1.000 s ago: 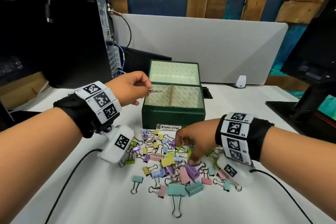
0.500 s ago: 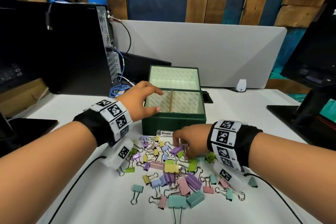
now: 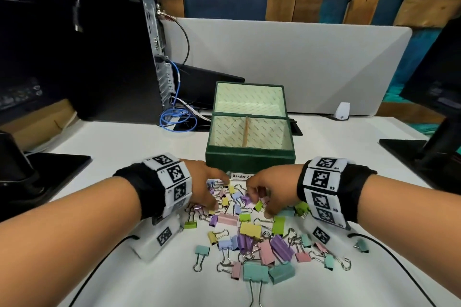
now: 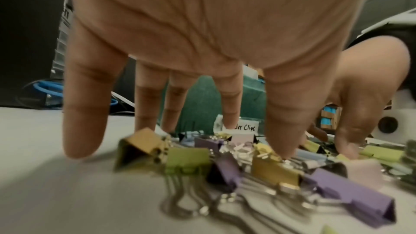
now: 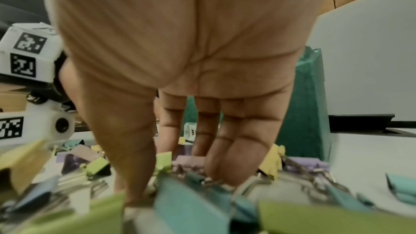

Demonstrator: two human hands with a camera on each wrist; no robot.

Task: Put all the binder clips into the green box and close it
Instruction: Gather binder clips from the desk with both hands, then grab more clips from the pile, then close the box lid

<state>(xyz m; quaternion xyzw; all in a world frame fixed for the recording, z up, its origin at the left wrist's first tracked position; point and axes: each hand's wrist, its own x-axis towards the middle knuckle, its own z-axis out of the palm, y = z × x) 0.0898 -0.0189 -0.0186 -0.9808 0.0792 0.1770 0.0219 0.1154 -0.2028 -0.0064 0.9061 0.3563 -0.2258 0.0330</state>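
Note:
The green box stands open at mid-table, its lid upright behind and a wooden divider inside; the part of its inside that shows holds no clips. A "Binder Clips" label lies at its front. Pastel binder clips lie heaped on the white table in front of the box. My left hand reaches down with spread, straight fingers touching the heap's left side. My right hand points its fingers and thumb down into the heap's back right, straddling green and teal clips.
A black PC tower with a coiled blue cable stands at back left. Monitor bases sit at the left and right. A white partition closes the back. One teal clip lies apart on the right.
My left hand left the box's left rim and came down onto the heap of clips. The right hand stayed in the heap and shifted slightly toward the box.

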